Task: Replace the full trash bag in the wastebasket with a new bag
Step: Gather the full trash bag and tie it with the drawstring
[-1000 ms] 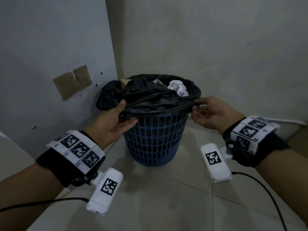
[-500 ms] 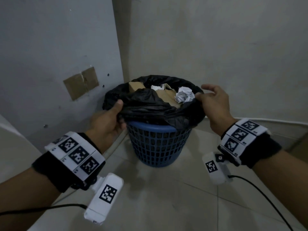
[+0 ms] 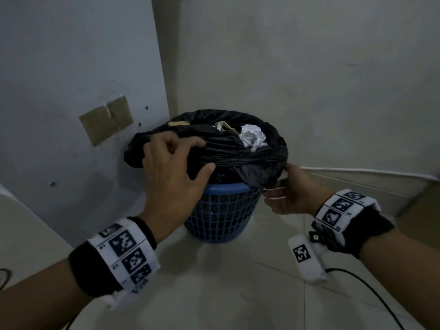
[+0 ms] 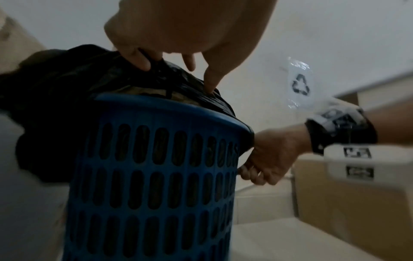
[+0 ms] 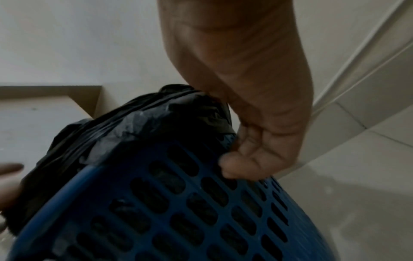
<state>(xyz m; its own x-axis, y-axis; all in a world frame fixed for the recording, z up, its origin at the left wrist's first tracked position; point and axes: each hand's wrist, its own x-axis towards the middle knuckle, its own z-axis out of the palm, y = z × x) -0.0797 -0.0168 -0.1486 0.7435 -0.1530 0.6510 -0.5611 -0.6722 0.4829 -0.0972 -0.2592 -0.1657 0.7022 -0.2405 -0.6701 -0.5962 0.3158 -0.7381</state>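
A blue slotted wastebasket (image 3: 221, 217) stands on the floor in a wall corner, lined with a full black trash bag (image 3: 238, 153). Crumpled white paper (image 3: 252, 136) and cardboard scraps show in the bag's mouth. My left hand (image 3: 181, 160) lies over the bag's near-left edge and pinches a bunched fold of plastic between thumb and fingers (image 4: 138, 58). My right hand (image 3: 283, 194) grips the bag's edge at the basket's right rim, fingers curled around the plastic (image 5: 241, 157). The front stretch of the bag's edge is pulled up off the blue rim (image 4: 170, 107).
Walls close in behind and to the left of the basket; a taped cardboard patch (image 3: 107, 120) sits on the left wall. Cardboard boxes (image 4: 348, 203) stand to the right. A clear bag with a recycling symbol (image 4: 299, 83) hangs near my right wrist. A cable (image 3: 371, 298) trails over the tiled floor.
My left hand rose from the bag's left side onto its top edge and gathered plastic. My right hand dropped from the far right rim to the near-right edge and gripped it.
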